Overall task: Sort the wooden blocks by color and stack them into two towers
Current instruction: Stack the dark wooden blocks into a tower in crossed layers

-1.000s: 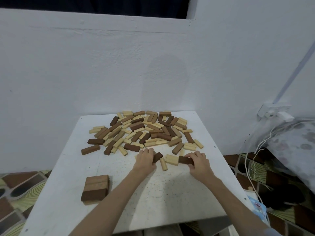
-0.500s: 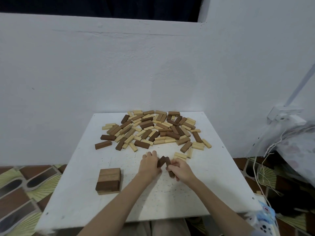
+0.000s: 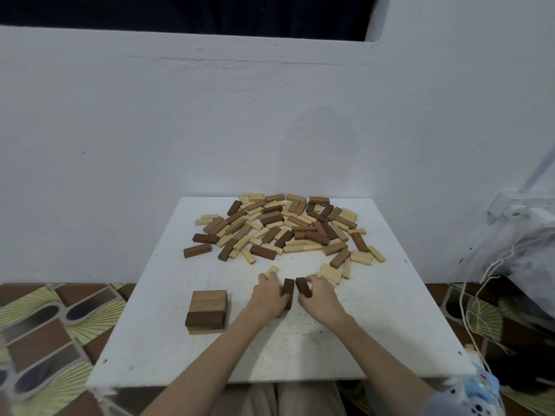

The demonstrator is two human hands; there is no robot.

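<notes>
Both hands have pulled back toward me since half a second ago, and the two dark blocks that were bunched together now sit side by side with a small gap between them. My left hand [image 3: 270, 292] curls around one dark block [image 3: 287, 292], and my right hand [image 3: 318, 298] pinches the other dark block [image 3: 303, 287]. Each block points away from me, with its far end sticking out past my fingers. A pale block [image 3: 272, 269] lies just past my left fingers; I think it only touches them, but it is hard to see.

Further out from my grip lies the big mixed pile [image 3: 285, 228] of dark and pale blocks on the white table [image 3: 390, 325]. Off to the left of my left hand sits the small dark stack [image 3: 207, 312], a few blocks on what looks like a paler bottom layer.

I judge I am still sorting, picking out dark blocks to feed the dark tower. Most of the job is still ahead, since no pale tower has been started.

Next I should carry both blocks left to the stack and lay them flat, side by side, across the layer below. I must set them down softly so the stack does not slide.
</notes>
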